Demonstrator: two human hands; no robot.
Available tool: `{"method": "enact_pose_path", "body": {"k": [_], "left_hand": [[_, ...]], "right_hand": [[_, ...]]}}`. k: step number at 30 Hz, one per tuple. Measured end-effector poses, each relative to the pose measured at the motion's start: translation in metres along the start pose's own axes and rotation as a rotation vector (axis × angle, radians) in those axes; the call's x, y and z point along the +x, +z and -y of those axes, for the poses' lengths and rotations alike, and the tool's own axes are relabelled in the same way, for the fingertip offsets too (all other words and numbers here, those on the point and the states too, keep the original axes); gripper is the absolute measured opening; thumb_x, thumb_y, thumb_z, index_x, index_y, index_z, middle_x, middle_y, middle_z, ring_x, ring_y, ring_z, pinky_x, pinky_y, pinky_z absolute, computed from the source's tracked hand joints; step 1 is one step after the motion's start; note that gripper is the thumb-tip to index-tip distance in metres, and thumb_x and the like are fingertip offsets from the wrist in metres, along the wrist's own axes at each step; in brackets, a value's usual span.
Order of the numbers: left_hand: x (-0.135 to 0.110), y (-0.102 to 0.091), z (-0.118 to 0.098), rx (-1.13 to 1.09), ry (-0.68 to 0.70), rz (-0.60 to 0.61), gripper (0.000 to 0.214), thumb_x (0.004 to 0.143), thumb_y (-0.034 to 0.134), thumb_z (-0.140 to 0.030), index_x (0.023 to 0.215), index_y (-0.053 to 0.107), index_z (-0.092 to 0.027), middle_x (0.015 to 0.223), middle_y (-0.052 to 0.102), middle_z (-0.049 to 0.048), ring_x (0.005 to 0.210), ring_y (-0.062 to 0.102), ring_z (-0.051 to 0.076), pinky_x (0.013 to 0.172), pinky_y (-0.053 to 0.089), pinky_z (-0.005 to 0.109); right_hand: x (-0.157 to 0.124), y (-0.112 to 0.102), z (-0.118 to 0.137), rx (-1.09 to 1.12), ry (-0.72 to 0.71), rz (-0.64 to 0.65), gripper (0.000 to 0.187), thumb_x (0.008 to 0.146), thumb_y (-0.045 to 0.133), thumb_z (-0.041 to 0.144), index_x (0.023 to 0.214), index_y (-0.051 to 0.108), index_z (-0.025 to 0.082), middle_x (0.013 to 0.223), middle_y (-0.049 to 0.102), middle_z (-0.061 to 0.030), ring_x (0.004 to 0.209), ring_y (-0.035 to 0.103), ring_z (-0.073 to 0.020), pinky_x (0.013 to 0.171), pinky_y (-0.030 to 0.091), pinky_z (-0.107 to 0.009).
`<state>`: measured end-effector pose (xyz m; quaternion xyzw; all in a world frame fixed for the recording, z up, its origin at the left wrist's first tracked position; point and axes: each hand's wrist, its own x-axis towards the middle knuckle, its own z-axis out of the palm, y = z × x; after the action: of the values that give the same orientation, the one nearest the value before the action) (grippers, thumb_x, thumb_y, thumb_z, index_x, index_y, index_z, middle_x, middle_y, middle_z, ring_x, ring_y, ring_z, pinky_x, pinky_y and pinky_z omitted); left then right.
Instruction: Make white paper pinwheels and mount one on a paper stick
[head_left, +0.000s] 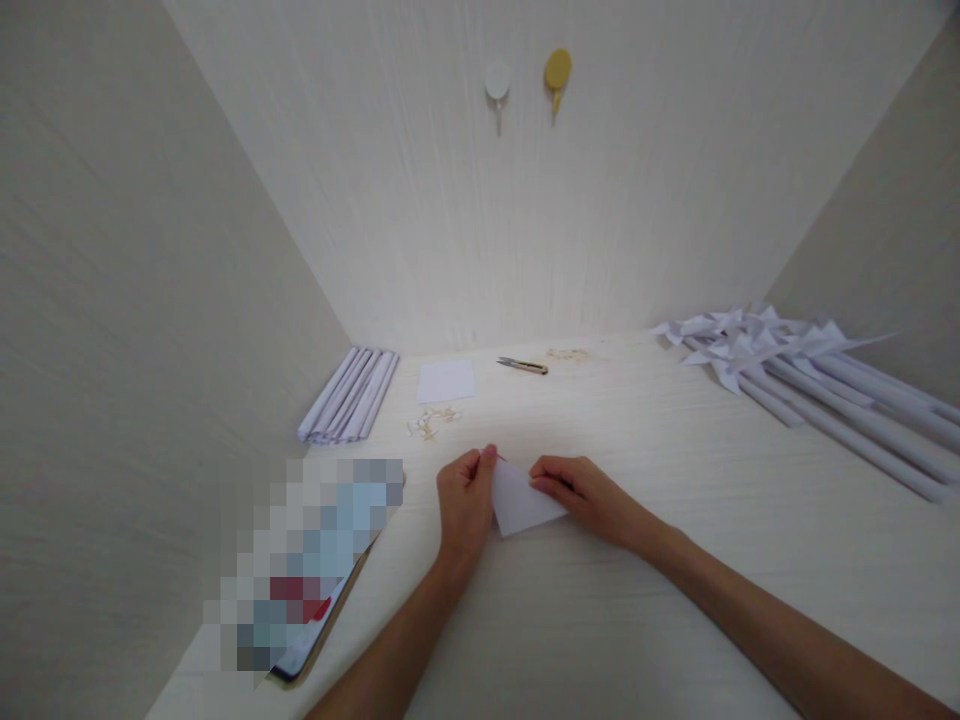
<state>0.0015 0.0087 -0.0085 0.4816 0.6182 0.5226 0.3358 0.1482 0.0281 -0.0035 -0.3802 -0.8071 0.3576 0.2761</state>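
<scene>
Between my hands is a small piece of white paper [521, 503], held just above the table with one corner toward me. My left hand [466, 505] grips its left edge, thumb pointing up. Closed on the paper's upper right side is my right hand [581, 495], its fingers curled. Part of the paper is hidden behind the fingers. Beyond my left hand lie several small cotton-tipped stick pieces [433, 422]. Farther back are a white paper sheet [446, 381] and thread snips [523, 366].
Rolled paper tubes [350, 395] lie at the back left. White paper pinwheels [757, 345] on tube sticks are piled at the right. A phone [330, 570], partly blurred, is at the left. Small bits [568, 355] lie by the wall, below a white hook [497, 80] and a yellow hook [558, 70].
</scene>
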Motion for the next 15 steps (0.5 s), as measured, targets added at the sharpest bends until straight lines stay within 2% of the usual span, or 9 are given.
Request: {"method": "enact_pose_path", "body": {"k": [4, 10, 15], "left_hand": [[0.0004, -0.0006, 0.0008, -0.03, -0.024, -0.033, 0.039, 0.074, 0.042, -0.046, 0.05, 0.046, -0.016, 0.044, 0.038, -0.0035, 0.042, 0.034, 0.008, 0.039, 0.025, 0.021], [0.0033, -0.0008, 0.0065, -0.071, -0.04, -0.035, 0.043, 0.073, 0.042, -0.051, 0.051, 0.049, -0.015, 0.044, 0.041, -0.0033, 0.04, 0.035, 0.008, 0.038, 0.025, 0.021], [0.0066, -0.0029, 0.009, -0.102, -0.058, -0.036, 0.04, 0.073, 0.043, -0.048, 0.052, 0.052, -0.015, 0.043, 0.041, -0.0038, 0.04, 0.037, 0.009, 0.038, 0.027, 0.021]], "right_hand": [[-0.0003, 0.0026, 0.0002, -0.036, 0.037, -0.078, 0.024, 0.08, 0.044, 0.026, 0.06, 0.051, 0.016, 0.053, 0.049, 0.0023, 0.049, 0.041, -0.0094, 0.048, 0.029, -0.021], [0.0016, 0.0053, -0.0044, -0.012, 0.104, -0.124, 0.03, 0.075, 0.052, 0.03, 0.048, 0.047, 0.016, 0.043, 0.037, 0.0058, 0.043, 0.031, -0.0071, 0.042, 0.023, -0.02], [-0.0001, 0.0018, -0.0033, 0.029, 0.091, -0.058, 0.025, 0.076, 0.05, 0.028, 0.054, 0.05, 0.015, 0.047, 0.041, 0.0049, 0.046, 0.034, -0.0077, 0.044, 0.025, -0.02]]}}
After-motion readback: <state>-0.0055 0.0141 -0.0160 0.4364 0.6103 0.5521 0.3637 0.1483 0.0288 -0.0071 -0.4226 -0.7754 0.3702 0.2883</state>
